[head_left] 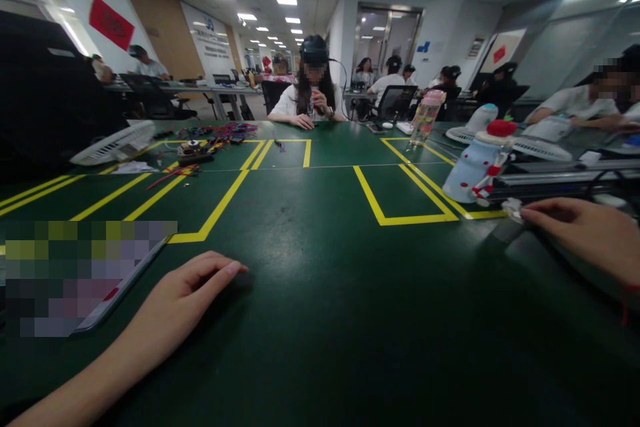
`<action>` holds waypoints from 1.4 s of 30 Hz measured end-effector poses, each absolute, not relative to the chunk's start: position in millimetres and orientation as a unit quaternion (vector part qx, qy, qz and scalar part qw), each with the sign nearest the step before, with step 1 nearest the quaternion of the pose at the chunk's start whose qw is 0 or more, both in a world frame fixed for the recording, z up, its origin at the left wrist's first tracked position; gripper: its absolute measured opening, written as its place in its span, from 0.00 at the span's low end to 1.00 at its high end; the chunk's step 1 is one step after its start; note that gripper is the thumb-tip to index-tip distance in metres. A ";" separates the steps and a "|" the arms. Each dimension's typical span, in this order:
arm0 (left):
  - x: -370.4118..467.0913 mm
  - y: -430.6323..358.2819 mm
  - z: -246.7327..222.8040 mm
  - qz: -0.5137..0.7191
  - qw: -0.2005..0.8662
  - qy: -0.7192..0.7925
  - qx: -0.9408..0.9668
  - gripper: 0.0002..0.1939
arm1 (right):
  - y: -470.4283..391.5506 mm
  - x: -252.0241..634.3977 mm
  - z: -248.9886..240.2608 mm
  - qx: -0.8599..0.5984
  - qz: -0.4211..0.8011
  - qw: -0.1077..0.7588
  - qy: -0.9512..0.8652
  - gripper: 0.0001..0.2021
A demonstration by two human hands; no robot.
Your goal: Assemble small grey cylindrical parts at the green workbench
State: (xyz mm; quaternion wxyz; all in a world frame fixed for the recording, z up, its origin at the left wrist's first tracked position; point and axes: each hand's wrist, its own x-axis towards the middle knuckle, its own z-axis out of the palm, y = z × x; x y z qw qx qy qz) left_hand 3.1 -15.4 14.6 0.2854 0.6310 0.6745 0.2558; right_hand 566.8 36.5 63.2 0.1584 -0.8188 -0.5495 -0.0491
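My left hand rests low over the dark green table, thumb and fingers drawn together; nothing shows between them. At the right, my right hand pinches a small crumpled whitish thing between thumb and fingers. Its kind is too blurred to tell, and a greyish patch lies just below it. Close beyond that hand stands a light blue bottle with a red top and a red-and-white strap. A flat, blurred-out item with a pale edge lies left of my left forearm.
Yellow tape marks boxes on the table. Coloured wires and a small motor-like part lie at back left, near a white fan. A clear pink-lidded bottle and metal rails stand right. A person sits opposite.
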 end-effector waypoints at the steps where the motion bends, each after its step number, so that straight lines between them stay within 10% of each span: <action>1: 3.3 -15.5 14.8 0.255 0.286 0.674 0.632 0.20 | 37.1 567.6 62.4 -0.817 -0.051 0.162 -0.551 0.22; 34: -5.5 -12.8 3.6 0.240 0.271 0.636 0.681 0.22 | 35.5 568.5 5.9 -0.796 -0.044 0.232 -0.558 0.26; 42: -5.4 -11.4 -1.7 0.253 0.253 0.631 0.689 0.20 | 26.5 495.4 0.1 -0.624 -0.032 0.372 -0.686 0.22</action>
